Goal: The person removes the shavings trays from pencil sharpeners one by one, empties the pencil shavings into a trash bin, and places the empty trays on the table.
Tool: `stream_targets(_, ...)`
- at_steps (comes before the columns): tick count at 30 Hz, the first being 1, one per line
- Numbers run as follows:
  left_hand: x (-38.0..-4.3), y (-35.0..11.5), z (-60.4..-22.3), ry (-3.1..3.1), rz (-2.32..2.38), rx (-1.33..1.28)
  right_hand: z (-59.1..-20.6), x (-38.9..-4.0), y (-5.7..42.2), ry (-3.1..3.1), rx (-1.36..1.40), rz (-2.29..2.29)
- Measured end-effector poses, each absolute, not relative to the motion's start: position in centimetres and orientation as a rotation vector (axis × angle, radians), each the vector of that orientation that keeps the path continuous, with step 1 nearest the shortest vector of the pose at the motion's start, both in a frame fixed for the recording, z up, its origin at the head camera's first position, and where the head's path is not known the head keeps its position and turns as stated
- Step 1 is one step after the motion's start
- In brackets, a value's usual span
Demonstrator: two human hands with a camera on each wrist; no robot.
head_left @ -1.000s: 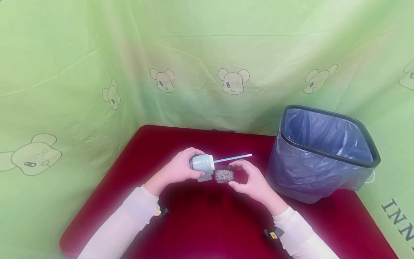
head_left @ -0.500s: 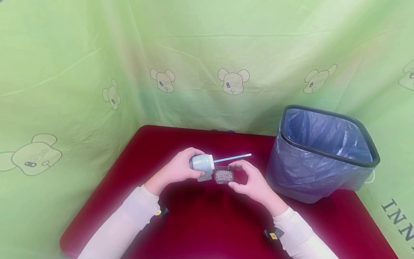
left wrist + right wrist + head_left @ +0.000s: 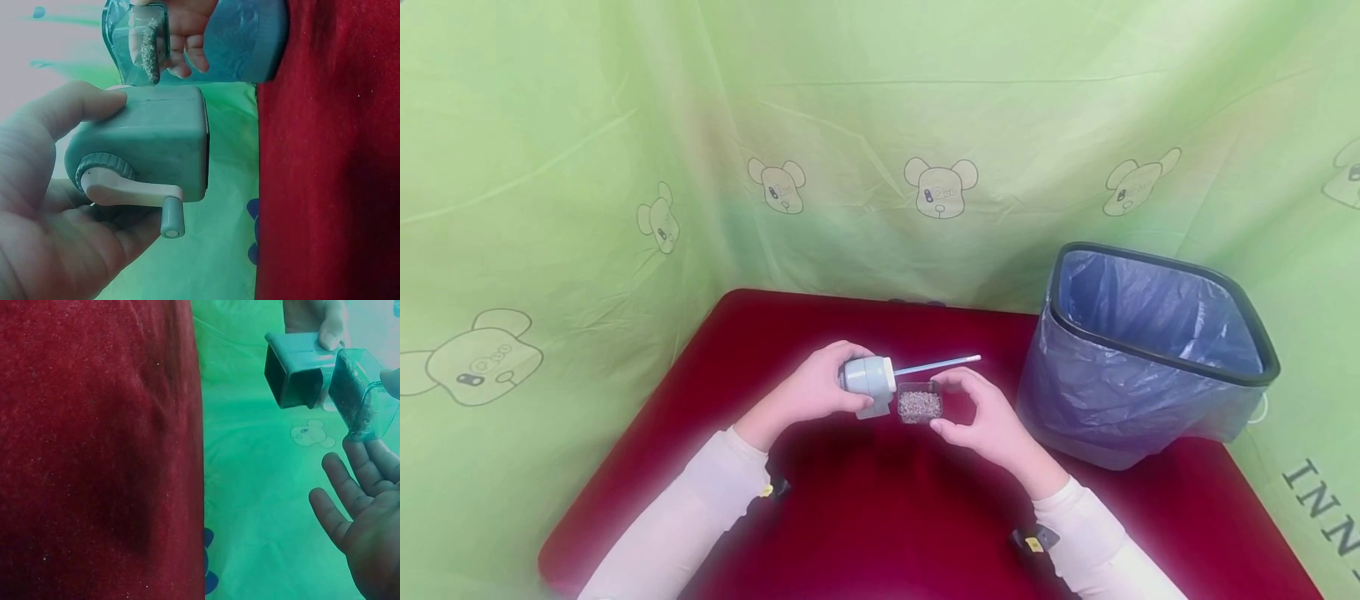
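My left hand (image 3: 812, 387) grips a pale blue-green crank pencil sharpener (image 3: 144, 131), thumb on one side and fingers round the other. Its white crank (image 3: 131, 192) with a green knob shows in the left wrist view. The right wrist view shows an open, dark bay (image 3: 291, 382) in the body. Beside it, my right hand (image 3: 988, 421) holds a small clear shavings drawer (image 3: 920, 404) between thumb and fingers, partly filled with greyish shavings. A light blue pencil (image 3: 936, 365) with a white end extends rightward from the sharpener's front in the head view.
A bin (image 3: 1150, 425) with a black rim and bluish liner stands on the red-covered table (image 3: 887, 525), right of my right hand. Green sheeting (image 3: 850, 125) printed with bear heads hangs behind and at both sides.
Almost nothing moves. The hands, sharpener, drawer and pencil keep nearly the same places, with only a very slight shift of the view.
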State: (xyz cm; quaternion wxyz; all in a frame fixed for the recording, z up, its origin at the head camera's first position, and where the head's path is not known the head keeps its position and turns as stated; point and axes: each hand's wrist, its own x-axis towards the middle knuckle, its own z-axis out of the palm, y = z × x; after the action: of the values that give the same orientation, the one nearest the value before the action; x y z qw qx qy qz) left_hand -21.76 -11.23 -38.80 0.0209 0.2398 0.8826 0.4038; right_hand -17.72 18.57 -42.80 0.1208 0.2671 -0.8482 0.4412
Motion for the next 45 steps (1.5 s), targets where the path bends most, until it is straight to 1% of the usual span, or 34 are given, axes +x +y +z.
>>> stream_targets(15, -22.2, -11.2, -38.8, 2.749, 1.231, 0.74, -42.7, -17.5, 18.7, -2.488, 0.771, 1.296)
stream_targets(23, -22.4, -11.0, -39.8, 2.732, 1.234, 0.725, -42.6, -17.3, 18.7, -2.49, 0.774, 1.302)
stream_targets(45, -22.5, -10.4, -40.9, 2.704, 1.227, 0.766, -42.8, -17.4, 19.1, -2.492, 0.762, 1.272)
